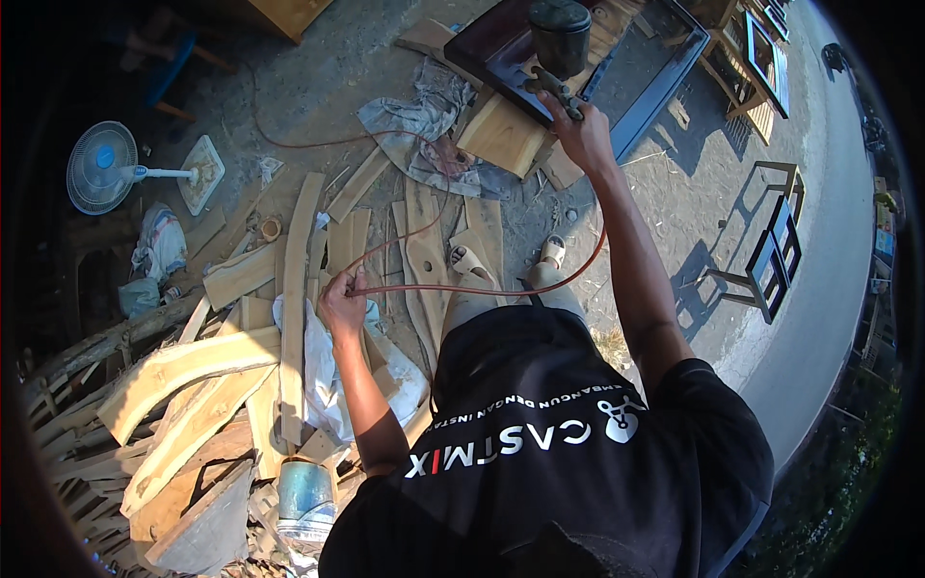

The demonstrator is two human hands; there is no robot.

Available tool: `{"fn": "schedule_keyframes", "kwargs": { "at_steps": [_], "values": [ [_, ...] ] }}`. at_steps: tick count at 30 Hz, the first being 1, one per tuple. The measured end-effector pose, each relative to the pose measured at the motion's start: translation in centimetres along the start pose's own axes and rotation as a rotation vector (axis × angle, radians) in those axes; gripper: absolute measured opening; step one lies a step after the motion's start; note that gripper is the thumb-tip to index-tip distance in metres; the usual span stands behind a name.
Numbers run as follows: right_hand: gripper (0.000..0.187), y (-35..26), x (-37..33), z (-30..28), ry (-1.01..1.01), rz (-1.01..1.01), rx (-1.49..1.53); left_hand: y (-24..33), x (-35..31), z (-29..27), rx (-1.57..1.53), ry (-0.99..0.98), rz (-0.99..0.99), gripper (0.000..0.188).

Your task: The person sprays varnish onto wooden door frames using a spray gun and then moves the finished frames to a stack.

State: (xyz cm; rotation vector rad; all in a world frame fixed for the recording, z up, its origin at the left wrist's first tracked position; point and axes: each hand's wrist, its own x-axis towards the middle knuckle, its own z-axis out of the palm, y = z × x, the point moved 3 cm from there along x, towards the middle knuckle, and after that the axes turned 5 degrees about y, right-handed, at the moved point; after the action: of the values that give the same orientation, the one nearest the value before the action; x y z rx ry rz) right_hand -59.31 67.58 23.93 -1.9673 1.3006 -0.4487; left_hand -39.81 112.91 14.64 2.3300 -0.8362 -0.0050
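Observation:
My right hand is wrapped round the handle of a spray gun with a dark cup on top. The gun is over a dark-painted wooden frame, which lies on boards. A thin reddish air hose hangs in a curve below my right forearm and crosses to my left side. My left hand is closed on this hose, above the loose boards. From there the hose runs on over the ground. My fingers partly hide the gun's trigger.
Sawn planks and offcuts are heaped at the left, beside a blue paint-stained bucket. A pedestal fan lies beyond them. A crumpled cloth is near the frame. Dark chair frames stand at right by the road.

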Motion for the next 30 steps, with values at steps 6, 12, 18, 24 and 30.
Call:
{"fn": "schedule_keyframes", "kwargs": {
  "at_steps": [6, 12, 18, 24, 30],
  "values": [
    [0.057, 6.4, -10.6, -5.7, 0.02, 0.195, 0.101, 1.6, 2.3, 1.7, -0.059, -0.178, 0.013, 0.04],
    [0.054, 14.0, -18.2, -9.5, 0.097, 0.347, 0.271, 4.2, 5.2, 3.9, 0.013, -0.357, 0.14, 0.039],
    [0.059, 21.3, -16.6, -13.4, 0.308, 0.432, 0.342, 9.4, 6.8, 6.9, 0.075, -0.491, 0.224, 0.041],
    [0.057, 24.8, -13.9, -18.6, 0.462, 0.368, 0.408, 14.7, 5.2, 9.2, 0.102, -0.514, 0.245, 0.048],
    [0.054, 27.9, -13.2, -20.7, 0.045, 0.311, 0.472, 17.8, 1.6, 12.8, 0.213, -0.558, 0.119, 0.052]
  ]
}}
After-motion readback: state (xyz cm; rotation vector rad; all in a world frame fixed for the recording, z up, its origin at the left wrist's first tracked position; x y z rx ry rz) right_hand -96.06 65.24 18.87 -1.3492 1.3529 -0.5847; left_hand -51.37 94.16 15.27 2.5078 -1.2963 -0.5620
